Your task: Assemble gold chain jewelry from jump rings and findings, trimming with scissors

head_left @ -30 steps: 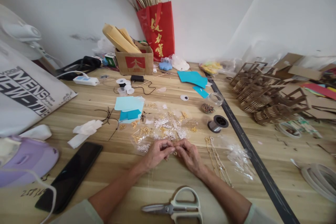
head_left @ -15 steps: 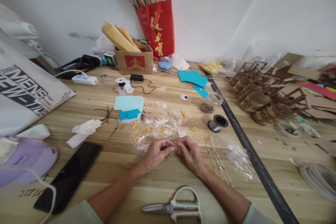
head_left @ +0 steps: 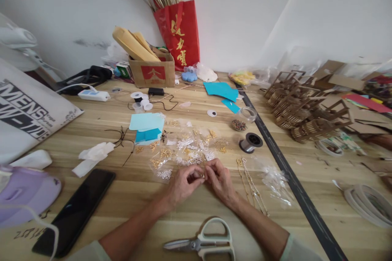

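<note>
My left hand [head_left: 184, 183] is closed in a pinch, with a small gold-coloured metal piece [head_left: 202, 176] at its fingertips. Close against it, my right hand [head_left: 221, 182] pinches with thumb and forefinger; what lies between them is too small to make out. Just beyond my hands lie clear bags of small gold and silver jewellery findings [head_left: 192, 155]. To the right of my right hand, gold and silver chains [head_left: 251, 183] lie stretched out. Scissors [head_left: 200, 244] with pale handles rest in front of me, between my forearms.
A black phone [head_left: 75, 212] lies on the left. A wire spool [head_left: 251, 142], a dish of beads [head_left: 239, 125] and clear plastic bags [head_left: 277, 181] are on the right. Brown wooden models [head_left: 306, 108] stand past the black strip [head_left: 284, 167]. Blue cards [head_left: 148, 126] lie beyond the bags.
The whole view has shifted slightly, so the table's contents sit a little further left. My hands stay together, the left fingers a bit more curled around the small piece.
</note>
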Demonstrator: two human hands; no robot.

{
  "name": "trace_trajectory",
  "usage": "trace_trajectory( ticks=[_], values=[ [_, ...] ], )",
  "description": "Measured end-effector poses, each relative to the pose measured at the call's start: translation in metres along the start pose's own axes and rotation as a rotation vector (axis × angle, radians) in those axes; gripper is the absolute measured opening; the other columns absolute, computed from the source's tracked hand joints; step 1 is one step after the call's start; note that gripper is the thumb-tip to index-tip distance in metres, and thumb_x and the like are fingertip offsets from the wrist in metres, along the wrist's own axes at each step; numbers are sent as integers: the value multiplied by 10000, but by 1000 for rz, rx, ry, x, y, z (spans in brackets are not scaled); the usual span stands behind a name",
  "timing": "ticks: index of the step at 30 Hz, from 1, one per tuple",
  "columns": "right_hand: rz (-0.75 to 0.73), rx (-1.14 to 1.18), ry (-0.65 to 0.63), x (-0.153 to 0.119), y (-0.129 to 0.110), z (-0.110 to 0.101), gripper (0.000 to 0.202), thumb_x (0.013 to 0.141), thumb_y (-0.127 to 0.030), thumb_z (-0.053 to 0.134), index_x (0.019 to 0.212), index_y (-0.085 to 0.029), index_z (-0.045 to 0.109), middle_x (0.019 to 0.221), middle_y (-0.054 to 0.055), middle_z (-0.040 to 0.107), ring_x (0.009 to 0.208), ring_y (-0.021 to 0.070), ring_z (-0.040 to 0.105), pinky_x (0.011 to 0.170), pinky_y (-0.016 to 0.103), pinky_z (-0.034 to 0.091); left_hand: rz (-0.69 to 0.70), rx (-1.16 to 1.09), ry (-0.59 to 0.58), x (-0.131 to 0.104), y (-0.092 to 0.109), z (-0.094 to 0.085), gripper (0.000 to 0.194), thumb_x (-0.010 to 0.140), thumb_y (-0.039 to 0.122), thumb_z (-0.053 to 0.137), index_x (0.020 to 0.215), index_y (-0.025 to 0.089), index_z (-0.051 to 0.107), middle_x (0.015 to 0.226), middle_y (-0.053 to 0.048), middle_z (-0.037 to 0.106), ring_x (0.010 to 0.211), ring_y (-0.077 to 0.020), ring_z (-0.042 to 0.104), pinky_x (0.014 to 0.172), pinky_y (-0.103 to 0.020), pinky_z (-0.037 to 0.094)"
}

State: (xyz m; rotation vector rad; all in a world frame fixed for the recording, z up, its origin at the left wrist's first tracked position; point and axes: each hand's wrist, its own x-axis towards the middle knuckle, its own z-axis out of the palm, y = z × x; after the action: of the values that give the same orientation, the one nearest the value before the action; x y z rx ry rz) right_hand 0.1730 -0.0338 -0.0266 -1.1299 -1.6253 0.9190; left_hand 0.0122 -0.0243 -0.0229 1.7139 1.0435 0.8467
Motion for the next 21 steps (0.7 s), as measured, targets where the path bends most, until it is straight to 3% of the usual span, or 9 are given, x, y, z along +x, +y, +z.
trace_trajectory(
  ticks=[9, 16, 21],
  values=[
    [-18, -4, -24, 0, 2, 0, 125, 935, -260, 435, 839, -196, 482, 571, -37, 527, 496, 109, 502, 488, 213, 386, 78, 169, 20, -1, 4, -2, 62, 780, 135, 575, 789, 157, 632, 678, -20, 676, 617, -131, 614, 594, -218, 471],
    [-48, -58, -35, 0, 1, 0, 135, 935, -264, 435, 849, -189, 506, 576, -31, 533, 504, 110, 515, 503, 210, 412, 248, 326, 68, -4, -6, 0, 143, 797, 132, 550, 873, 170, 665, 732, -39, 706, 635, -148, 634, 629, -243, 485],
    [-75, -100, -47, -1, 1, 0, 149, 946, -281, 418, 878, -192, 517, 590, -23, 543, 515, 115, 514, 518, 217, 425, 214, 311, 58, -5, -5, 0, 154, 816, 149, 543, 887, 193, 672, 734, -30, 699, 641, -146, 626, 636, -242, 478]
  ],
)
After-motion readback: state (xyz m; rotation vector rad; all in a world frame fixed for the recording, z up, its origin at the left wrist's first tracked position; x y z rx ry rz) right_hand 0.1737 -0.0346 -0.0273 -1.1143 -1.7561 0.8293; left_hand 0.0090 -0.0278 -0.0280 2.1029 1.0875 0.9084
